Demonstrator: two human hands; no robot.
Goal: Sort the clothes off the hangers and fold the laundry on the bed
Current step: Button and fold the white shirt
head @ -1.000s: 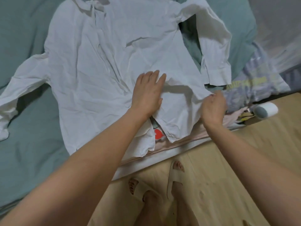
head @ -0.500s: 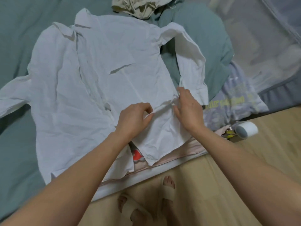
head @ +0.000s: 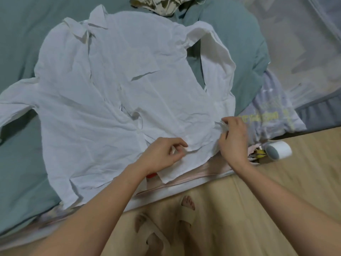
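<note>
A white shirt (head: 114, 100) lies spread face up on the teal bed sheet (head: 18, 154), and everything else sits around it. Beyond its collar, at the far edge of the view, a crumpled beige garment (head: 156, 5) rests on the sheet. To the right of the shirt's right sleeve, a pale lilac cloth with yellow print (head: 269, 115) is bunched at the mattress edge, and just beyond that cloth a white cylinder with a grey end (head: 278, 150) lies on the wooden floor (head: 276, 191). Under the shirt's hem a pink layer (head: 206, 172) shows along the mattress edge, with a small red patch (head: 152, 175) peeking out beside the left wrist. Below the hem, on the floor, stand two feet in beige slippers (head: 187, 215).

Both hands work at the shirt's lower front panel, near the hem. The left hand (head: 160, 154) has its fingers curled, pinching a fold of fabric between thumb and fingertips. The right hand (head: 233, 139) — somewhat blurred — is curled at the panel's right edge, gripping a bunched bit of cloth there. The stretch of shirt between the two hands lies creased on the bed; the rest of the shirt extends away from them, sleeves out to either side.
</note>
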